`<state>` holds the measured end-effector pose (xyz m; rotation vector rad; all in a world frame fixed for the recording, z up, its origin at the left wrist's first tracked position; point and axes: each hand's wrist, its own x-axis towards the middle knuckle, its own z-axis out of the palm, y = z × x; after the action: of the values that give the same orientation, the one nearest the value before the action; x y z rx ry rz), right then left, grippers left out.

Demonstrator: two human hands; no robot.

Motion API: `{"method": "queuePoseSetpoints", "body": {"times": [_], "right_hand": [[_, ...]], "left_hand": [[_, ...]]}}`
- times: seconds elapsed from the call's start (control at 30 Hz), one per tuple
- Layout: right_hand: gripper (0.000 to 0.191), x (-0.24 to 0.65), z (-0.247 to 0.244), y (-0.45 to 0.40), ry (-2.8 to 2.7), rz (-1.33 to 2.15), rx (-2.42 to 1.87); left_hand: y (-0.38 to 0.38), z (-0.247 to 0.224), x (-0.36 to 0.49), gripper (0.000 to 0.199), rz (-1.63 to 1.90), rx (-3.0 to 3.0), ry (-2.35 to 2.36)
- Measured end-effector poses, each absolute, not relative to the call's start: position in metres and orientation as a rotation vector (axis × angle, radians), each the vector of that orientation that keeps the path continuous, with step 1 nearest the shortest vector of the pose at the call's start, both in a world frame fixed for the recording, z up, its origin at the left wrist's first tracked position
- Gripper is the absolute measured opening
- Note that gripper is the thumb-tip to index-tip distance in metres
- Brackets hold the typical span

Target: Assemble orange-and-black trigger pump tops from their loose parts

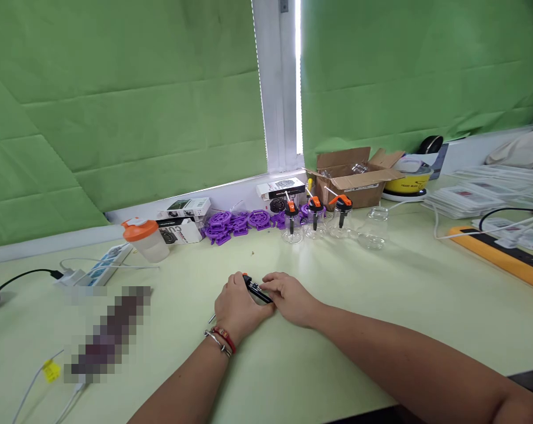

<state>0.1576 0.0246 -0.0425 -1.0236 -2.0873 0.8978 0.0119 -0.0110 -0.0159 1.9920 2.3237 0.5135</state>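
Observation:
In the middle of the table my left hand (237,306) is closed round a black crank lid with a long shaft (257,290). A bit of orange shows at its top end, and a thin metal rod sticks out below the hand. My right hand (293,297) is closed at the other end, its fingertips on the small metal part and the shaft tip. The fingers hide much of the piece. Several glass jars stand farther back; three carry similar black-and-orange crank lids (315,206), while one bare glass jar (374,228) has none.
Purple plastic parts (235,224) and small boxes (184,229) line the wall. A cardboard box (354,176) stands behind the jars. An orange-lidded shaker (146,240) and white power strip (109,265) are left; an orange power strip (500,256) and stacked clear packs (464,197) are right.

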Motion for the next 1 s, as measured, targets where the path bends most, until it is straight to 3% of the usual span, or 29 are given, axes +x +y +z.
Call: {"method": "queuePoseSetpoints", "body": {"times": [1.0], "right_hand": [[0.036, 0.1586, -0.0432, 0.0232, -2.168, 0.756, -0.975]], "left_hand": [[-0.0121, -0.008, 0.0177, 0.06, 0.458, 1.961, 2.36]]}}
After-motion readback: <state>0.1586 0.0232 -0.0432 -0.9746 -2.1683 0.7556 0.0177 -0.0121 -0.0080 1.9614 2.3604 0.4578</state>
